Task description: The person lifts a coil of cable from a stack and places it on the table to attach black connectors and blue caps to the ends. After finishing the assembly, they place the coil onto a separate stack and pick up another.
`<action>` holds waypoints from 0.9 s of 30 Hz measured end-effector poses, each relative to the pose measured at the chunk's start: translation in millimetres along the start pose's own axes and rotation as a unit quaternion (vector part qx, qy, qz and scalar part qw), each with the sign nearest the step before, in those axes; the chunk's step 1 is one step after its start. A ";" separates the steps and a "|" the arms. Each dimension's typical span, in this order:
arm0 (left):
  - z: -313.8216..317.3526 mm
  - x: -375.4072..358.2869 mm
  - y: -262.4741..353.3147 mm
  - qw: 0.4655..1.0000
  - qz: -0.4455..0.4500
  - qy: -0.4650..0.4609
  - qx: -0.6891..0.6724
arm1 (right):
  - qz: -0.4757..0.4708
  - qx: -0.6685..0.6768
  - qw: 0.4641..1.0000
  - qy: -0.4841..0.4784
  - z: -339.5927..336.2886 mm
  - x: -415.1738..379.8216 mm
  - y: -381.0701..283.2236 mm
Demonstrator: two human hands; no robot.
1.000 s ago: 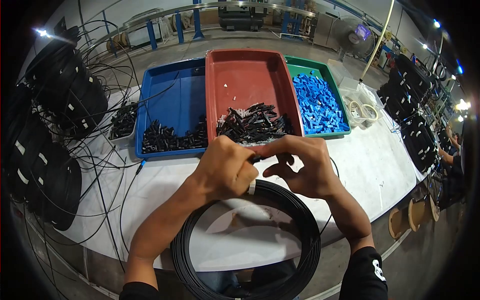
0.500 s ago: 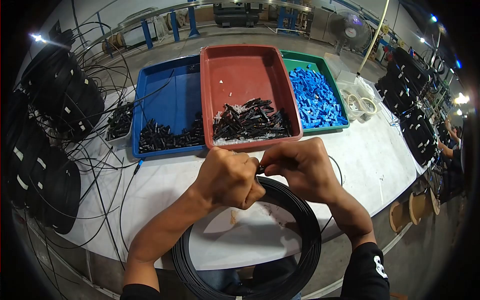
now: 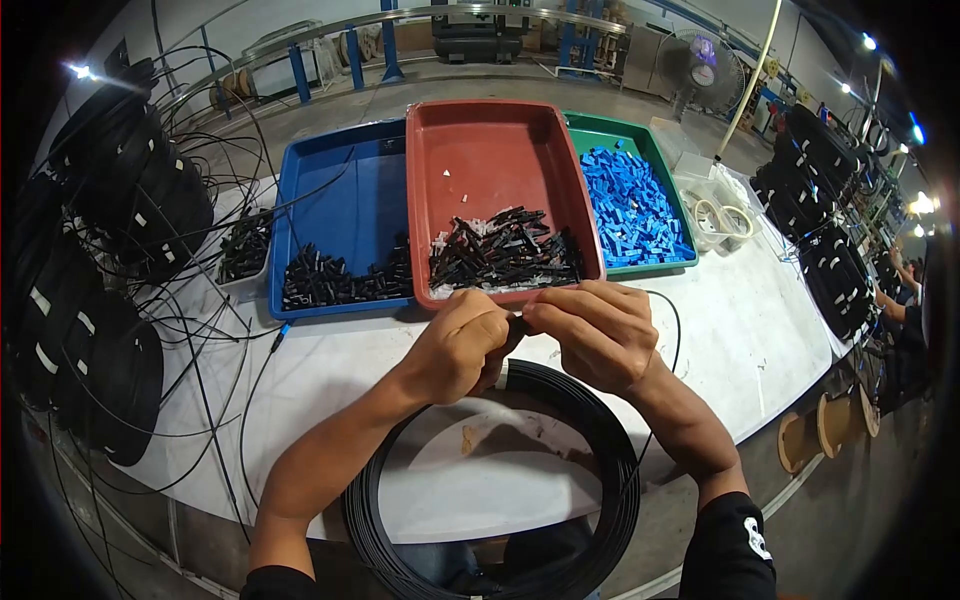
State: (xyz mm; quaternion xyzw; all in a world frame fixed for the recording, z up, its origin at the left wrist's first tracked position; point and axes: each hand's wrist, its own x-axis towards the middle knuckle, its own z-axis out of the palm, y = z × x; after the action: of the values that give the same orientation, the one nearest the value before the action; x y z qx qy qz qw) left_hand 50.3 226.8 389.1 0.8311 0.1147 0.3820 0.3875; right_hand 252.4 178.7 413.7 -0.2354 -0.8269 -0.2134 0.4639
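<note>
My left hand and my right hand meet above the table, just in front of the red tray. Their fingers are closed, pinching a small black part between them; most of it is hidden by the fingers. Below them lies a coil of black cable, partly over the table's front edge, with a white band at its top near my left hand. A strand of the cable loops out behind my right wrist. Black slim pieces and white scraps lie in the red tray.
The blue tray at left holds small black pieces. In the green tray are many blue clips. A clear box with tape rolls stands right. Cable coils and loose strands crowd the left; wooden spools sit lower right.
My hands have risen slightly towards the red tray, with the left wrist turned and the right fingers folded further over the small black part. The white band on the coil now shows.
</note>
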 end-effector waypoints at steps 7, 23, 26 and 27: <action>6.3 6.1 8.1 0.980 0.089 0.051 0.172 | 0.197 0.137 0.966 -0.099 -10.6 8.9 -12.4; 3.5 3.7 10.7 0.998 -0.038 0.042 0.035 | -0.004 -0.018 1.000 -0.001 2.6 2.1 0.9; 2.3 5.6 18.0 0.995 -0.098 -0.007 -0.010 | 0.065 0.039 0.996 -0.035 -2.5 5.2 -4.8; 5.7 5.5 19.1 0.998 -0.056 0.000 0.026 | 0.106 0.082 0.990 -0.046 -4.2 5.8 -6.8</action>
State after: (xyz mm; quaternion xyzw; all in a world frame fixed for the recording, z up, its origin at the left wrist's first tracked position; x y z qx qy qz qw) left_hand 56.1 213.5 403.7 0.8332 0.1714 0.3565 0.3865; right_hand 248.6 172.0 419.8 -0.2930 -0.8323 -0.0836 0.4631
